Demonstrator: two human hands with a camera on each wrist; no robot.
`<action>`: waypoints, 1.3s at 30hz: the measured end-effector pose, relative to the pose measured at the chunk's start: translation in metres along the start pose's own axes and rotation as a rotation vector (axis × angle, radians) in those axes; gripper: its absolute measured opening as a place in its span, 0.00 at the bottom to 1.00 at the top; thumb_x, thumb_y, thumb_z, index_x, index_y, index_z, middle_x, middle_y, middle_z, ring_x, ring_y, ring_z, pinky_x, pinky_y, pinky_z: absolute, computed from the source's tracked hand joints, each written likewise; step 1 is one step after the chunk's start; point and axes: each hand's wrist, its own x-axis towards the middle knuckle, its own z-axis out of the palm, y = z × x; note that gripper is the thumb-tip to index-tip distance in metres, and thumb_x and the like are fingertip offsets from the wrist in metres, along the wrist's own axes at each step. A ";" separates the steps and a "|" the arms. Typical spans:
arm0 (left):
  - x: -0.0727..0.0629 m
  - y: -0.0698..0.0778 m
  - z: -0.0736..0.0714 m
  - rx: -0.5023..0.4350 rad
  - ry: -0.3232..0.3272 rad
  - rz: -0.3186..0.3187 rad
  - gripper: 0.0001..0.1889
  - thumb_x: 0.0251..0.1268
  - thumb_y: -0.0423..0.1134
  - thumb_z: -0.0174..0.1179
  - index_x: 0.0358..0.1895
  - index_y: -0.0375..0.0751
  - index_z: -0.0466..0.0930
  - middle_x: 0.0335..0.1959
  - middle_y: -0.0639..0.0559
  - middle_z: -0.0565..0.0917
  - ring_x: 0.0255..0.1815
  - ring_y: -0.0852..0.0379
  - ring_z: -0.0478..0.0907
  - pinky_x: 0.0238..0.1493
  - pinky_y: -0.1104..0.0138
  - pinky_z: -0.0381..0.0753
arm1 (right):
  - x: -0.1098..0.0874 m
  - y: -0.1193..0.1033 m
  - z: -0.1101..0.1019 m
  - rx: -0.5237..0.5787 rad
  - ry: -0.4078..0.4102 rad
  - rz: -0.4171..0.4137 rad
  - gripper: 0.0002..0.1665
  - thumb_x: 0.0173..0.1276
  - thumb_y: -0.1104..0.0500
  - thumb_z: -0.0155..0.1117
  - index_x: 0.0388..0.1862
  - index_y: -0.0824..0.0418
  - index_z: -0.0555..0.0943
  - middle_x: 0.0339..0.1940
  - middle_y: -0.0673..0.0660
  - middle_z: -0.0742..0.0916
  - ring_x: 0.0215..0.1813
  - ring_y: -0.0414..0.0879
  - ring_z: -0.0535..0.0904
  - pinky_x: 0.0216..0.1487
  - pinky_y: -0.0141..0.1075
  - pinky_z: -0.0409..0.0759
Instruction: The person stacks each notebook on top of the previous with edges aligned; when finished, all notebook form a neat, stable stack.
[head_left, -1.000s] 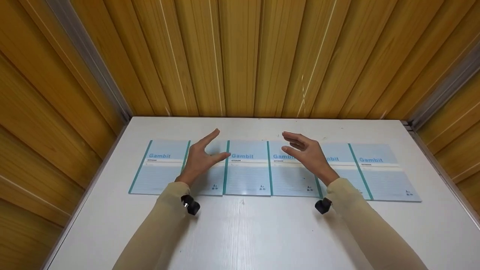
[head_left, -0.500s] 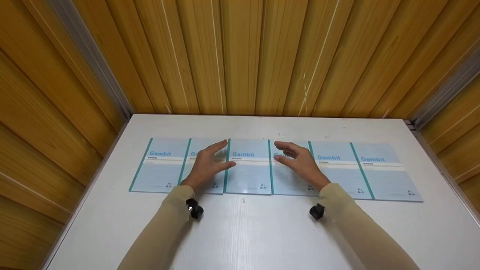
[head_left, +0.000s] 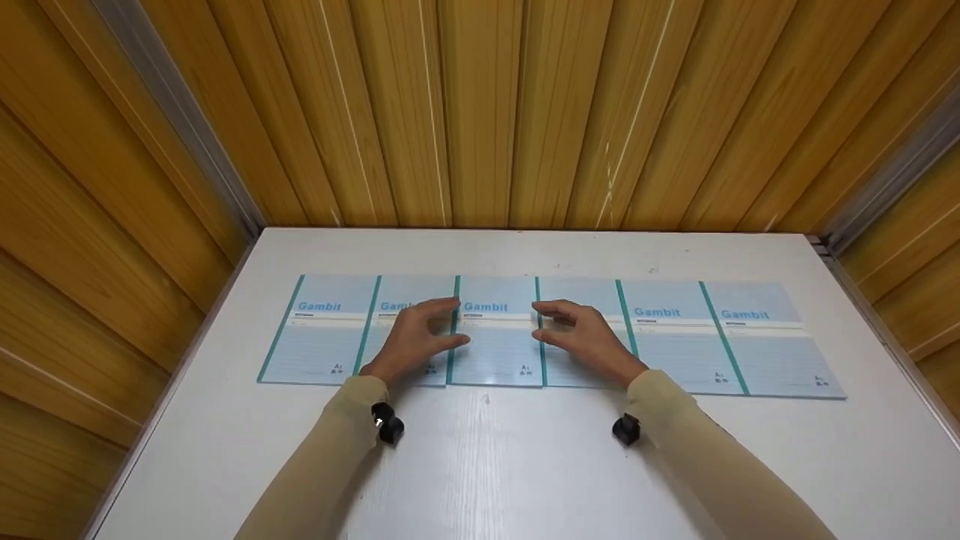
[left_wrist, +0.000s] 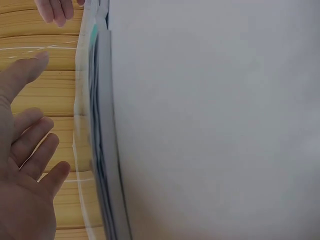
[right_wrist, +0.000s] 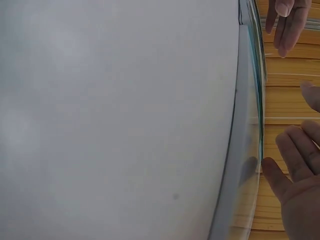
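A row of several pale blue Gambit notebooks with green spines lies flat across the table. The left hand (head_left: 416,337) is over one notebook (head_left: 405,289), its thumb and fingers spread apart and their tips at the green spine of the notebook to its right (head_left: 495,356). Facing it, the right hand (head_left: 589,337) overlaps another notebook (head_left: 576,292), fingertips by that one's spine. Neither hand holds anything. In the left wrist view the left palm (left_wrist: 25,185) shows beside the notebooks' edges (left_wrist: 102,150); the right wrist view shows the right palm (right_wrist: 300,190) likewise.
More notebooks lie at the row's left end (head_left: 315,352) and right end (head_left: 780,360). The white table (head_left: 487,465) reaches back to a wood-patterned wall (head_left: 480,112). A black wrist camera (head_left: 390,427) sits on the left sleeve, and another camera (head_left: 625,429) on the right.
Both hands have come lower and nearer to the person, and the right hand has moved leftward, closer to the left hand. Their fingers have drawn a little nearer the thumbs. The notebooks have stayed put.
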 end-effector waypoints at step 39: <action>-0.005 -0.004 0.010 0.104 -0.081 0.005 0.29 0.65 0.39 0.77 0.67 0.35 0.83 0.72 0.44 0.80 0.79 0.42 0.68 0.78 0.49 0.65 | 0.000 -0.002 0.013 -0.226 -0.156 -0.030 0.36 0.73 0.57 0.75 0.77 0.61 0.75 0.81 0.57 0.73 0.83 0.60 0.62 0.81 0.55 0.60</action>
